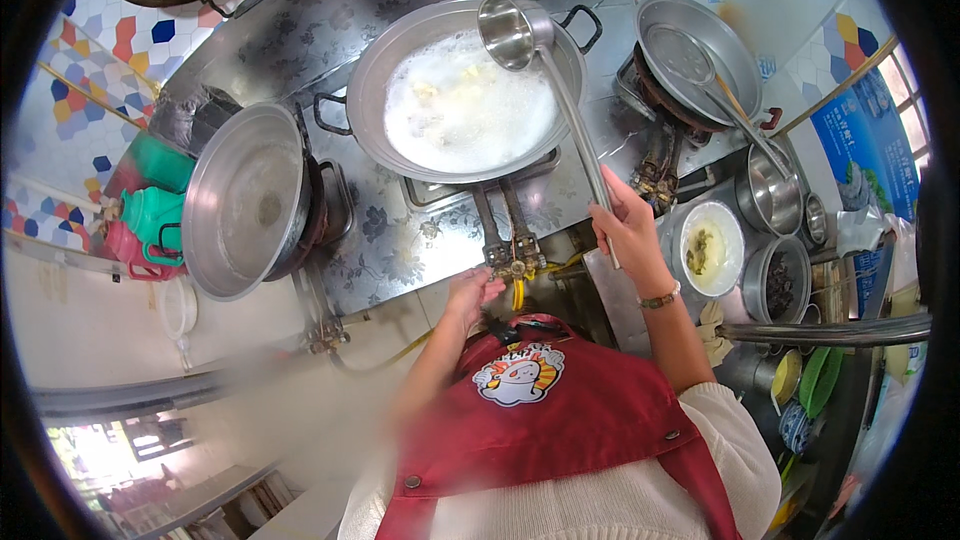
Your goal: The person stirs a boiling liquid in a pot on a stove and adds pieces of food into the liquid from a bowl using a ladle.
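My right hand (pixel 628 229) grips the long handle of a steel ladle (pixel 574 120). The ladle's bowl is raised over the back rim of a large aluminium wok (pixel 367 127) with black side handles. White, foamy liquid (pixel 465 116) with some yellowish pieces fills much of that wok. Down at the stove's front edge, my left hand (pixel 471 296) is beside the brass gas valves (pixel 517 268) under the wok, thumb and fingers towards them. Whether its fingers pinch a valve lever is not clear.
A second wok (pixel 247 202) sits on the left burner. Another pan (pixel 735 52) holding a skimmer (pixel 679 52) stands on the right. Nearby are a lined bowl (pixel 731 240), a pot of dark food (pixel 802 285) and a steel rail (pixel 825 332). Green and pink jugs stand at left.
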